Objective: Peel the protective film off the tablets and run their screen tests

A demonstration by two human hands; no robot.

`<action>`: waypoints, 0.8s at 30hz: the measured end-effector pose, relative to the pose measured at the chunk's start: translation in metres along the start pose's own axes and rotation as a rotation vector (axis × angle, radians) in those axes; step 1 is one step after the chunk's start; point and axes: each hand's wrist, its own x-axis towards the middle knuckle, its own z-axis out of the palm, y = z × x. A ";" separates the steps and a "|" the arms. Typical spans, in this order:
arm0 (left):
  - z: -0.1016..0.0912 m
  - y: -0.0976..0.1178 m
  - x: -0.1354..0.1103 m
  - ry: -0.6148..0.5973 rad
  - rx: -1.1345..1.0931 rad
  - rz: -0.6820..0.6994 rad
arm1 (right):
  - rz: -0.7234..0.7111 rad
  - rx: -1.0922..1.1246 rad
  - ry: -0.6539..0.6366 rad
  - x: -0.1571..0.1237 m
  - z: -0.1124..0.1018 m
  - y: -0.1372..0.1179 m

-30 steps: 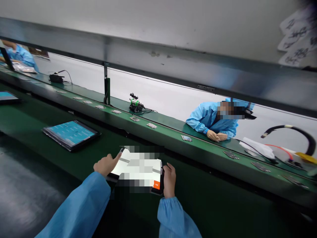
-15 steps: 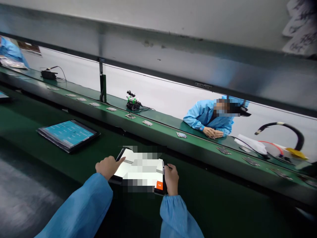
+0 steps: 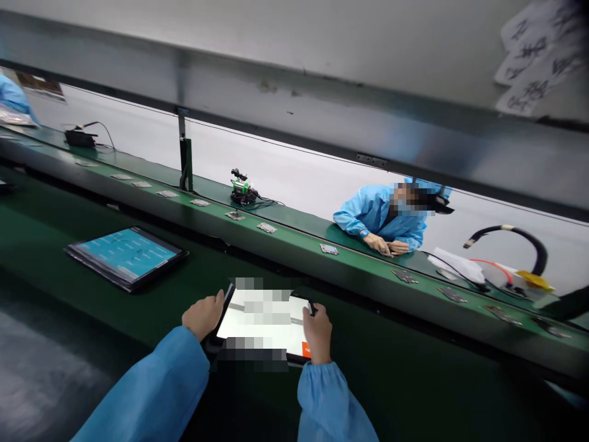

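Working a lit tablet point(image 3: 264, 322) flat on the green bench point(image 3: 69, 288), just before the conveyor point(image 3: 294, 245). Left hand point(image 3: 202, 314) curled loosely against the left edge, fingers tucked, not clearly gripping. Right hand point(image 3: 317, 331) cupped over the right edge, fingers bent, thumb near the screen. Probably mid screen check; next, likely a steady tap without shifting the device. Second tablet point(image 3: 125, 255) well apart, left.
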 end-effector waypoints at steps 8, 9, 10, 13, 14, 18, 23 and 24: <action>0.009 0.000 0.003 0.101 -0.085 -0.044 | -0.414 -0.338 -0.292 -0.044 0.054 -0.094; 0.009 -0.001 0.004 0.112 -0.102 -0.035 | -0.431 -0.393 -0.299 -0.047 0.064 -0.100; 0.010 -0.001 0.004 0.122 -0.120 -0.026 | -0.438 -0.450 -0.297 -0.048 0.074 -0.106; 0.010 -0.002 0.006 0.136 -0.191 0.009 | -0.457 -0.597 -0.282 -0.050 0.095 -0.115; 0.011 -0.002 0.007 0.137 -0.223 0.026 | -0.467 -0.639 -0.278 -0.049 0.099 -0.117; 0.013 -0.004 0.010 0.126 -0.370 0.099 | -0.478 -0.782 -0.274 -0.047 0.102 -0.118; 0.016 -0.003 0.010 0.079 -0.511 0.168 | -0.478 -0.827 -0.311 -0.044 0.103 -0.115; 0.016 -0.003 0.009 0.068 -0.527 0.177 | -0.479 -0.814 -0.318 -0.043 0.103 -0.115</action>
